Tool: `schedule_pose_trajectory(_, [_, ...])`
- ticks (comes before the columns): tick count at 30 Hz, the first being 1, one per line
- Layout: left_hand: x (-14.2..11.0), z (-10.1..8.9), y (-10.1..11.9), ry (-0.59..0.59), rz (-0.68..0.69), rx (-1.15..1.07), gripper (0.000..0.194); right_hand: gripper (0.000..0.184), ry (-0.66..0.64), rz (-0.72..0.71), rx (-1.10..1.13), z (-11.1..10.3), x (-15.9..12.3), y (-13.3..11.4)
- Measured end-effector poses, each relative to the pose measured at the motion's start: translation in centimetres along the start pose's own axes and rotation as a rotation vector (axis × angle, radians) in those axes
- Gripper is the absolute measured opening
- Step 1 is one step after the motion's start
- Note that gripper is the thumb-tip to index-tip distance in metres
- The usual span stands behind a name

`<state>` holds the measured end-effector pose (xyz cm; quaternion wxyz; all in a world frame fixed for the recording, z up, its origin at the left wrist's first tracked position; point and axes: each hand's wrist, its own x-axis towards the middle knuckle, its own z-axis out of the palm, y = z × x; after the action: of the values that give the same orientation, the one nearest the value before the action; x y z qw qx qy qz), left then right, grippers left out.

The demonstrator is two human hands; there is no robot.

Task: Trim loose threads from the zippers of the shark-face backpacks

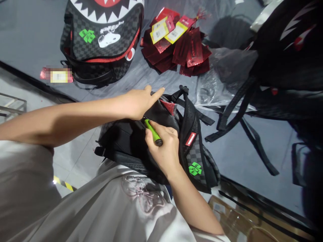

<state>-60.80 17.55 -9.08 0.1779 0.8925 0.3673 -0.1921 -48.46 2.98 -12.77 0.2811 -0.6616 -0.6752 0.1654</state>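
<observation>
A black and grey checkered backpack (196,153) lies against my front at the table's edge, its dark inside facing me and a shoulder strap on the right. My left hand (141,102) grips its upper edge, with a finger stretched out along it and the other fingers partly hidden. In my right hand (165,144) is a lime-green tool handle (152,130) with a black end, pressed close to the fabric below my left hand. The tool's tip is hidden, so its kind is unclear. A shiny red piece (168,107) pokes out of the backpack nearby.
Another checkered backpack (101,43) with a toothed pattern lies at the back left, its tag (59,76) beside it. Red packets and tags (188,50) are heaped at the back. Dark bags (290,70) with dangling straps and clear plastic (217,80) occupy the right. Cardboard boxes (232,218) stand below.
</observation>
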Motion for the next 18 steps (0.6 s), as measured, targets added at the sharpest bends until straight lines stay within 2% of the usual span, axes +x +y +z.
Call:
schedule_pose_trajectory(14, [-0.01,-0.07,0.11,-0.001,-0.005,0.025,0.103,0.026,0.005,0.007,0.069,-0.12,0.48,0.17])
schedule_pose_trajectory(18, [-0.02,0.06,-0.09,0.035,0.023,0.038,0.101,0.025,-0.003,0.022,0.057,-0.16,0.64,-0.16])
